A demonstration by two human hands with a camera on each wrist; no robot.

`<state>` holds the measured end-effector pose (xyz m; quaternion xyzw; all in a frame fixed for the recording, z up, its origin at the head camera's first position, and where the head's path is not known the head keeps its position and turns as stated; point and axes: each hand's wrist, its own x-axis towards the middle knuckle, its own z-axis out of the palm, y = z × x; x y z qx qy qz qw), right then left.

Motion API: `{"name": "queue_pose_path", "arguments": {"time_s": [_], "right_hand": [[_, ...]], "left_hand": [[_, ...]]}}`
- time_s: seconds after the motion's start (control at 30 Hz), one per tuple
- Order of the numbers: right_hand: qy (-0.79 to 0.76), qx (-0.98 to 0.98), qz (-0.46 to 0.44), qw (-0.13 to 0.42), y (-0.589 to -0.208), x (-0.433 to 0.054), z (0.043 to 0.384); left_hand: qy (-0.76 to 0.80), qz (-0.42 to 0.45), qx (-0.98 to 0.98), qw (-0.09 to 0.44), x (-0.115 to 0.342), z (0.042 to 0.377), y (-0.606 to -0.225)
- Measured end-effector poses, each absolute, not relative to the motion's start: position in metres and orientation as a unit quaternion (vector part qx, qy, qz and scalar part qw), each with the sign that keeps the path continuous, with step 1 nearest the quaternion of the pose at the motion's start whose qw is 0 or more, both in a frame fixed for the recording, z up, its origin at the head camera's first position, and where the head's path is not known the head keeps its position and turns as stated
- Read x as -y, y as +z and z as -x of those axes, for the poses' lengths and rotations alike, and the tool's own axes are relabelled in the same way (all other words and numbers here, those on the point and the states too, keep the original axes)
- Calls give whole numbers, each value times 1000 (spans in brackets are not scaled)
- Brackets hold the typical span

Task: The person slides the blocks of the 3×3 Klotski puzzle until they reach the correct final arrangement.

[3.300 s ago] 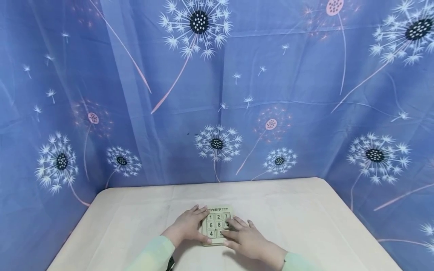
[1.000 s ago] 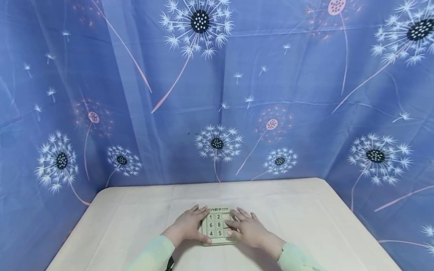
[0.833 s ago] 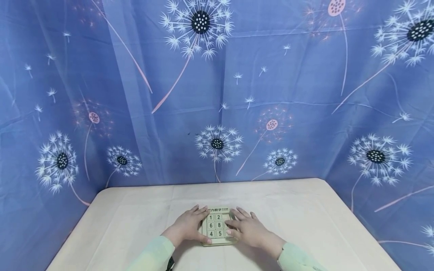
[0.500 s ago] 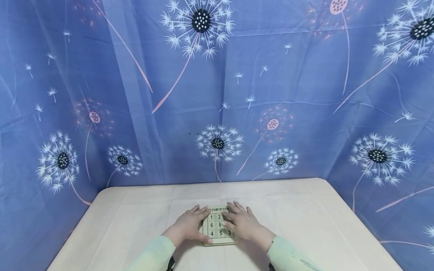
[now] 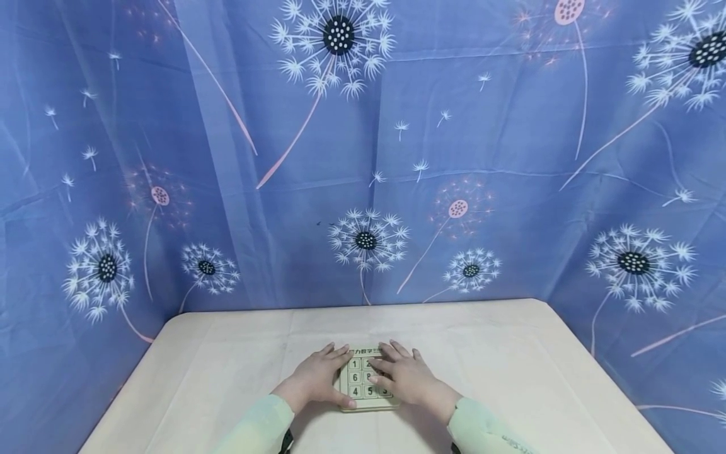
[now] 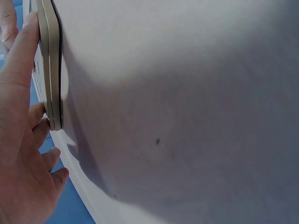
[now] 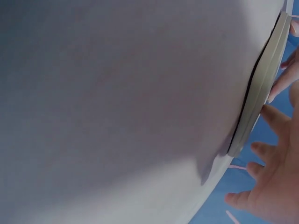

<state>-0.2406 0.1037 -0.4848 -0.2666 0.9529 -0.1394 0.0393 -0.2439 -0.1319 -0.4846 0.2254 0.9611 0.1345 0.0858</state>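
Across the upper part of the head view, we see a creased blue cloth backdrop (image 5: 317, 195), printed with a large white dandelion (image 5: 339, 36) at top centre, smaller white ones lower down, and a pink dandelion (image 5: 458, 209) right of centre. Below it, we find a pale table (image 5: 482, 347) with rounded far corners; near the middle of the left wrist view, its surface shows a small dark speck (image 6: 158, 142).

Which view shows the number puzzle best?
Head: it shows the number puzzle face-up with several digits readable, though the right hand covers part. Left and right wrist views catch it mainly edge-on, no digits readable.
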Motion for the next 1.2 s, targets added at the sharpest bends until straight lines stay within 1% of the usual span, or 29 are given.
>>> {"name": "queue_pose_path", "arguments": {"time_s": [0.3, 0.73, 1.07, 1.2], "right_hand": [[-153, -948, 274, 50, -484, -107, 243], [-166, -940, 297, 39, -488, -130, 236], [-152, -941, 299, 38, -489, -110, 241], [-144, -945, 291, 36, -489, -114, 241]], "left_hand": [[137, -226, -961, 83, 132, 244, -484], [134, -221, -962, 82, 132, 246, -487], [131, -235, -960, 81, 134, 246, -488], [132, -235, -960, 82, 132, 245, -488]]}}
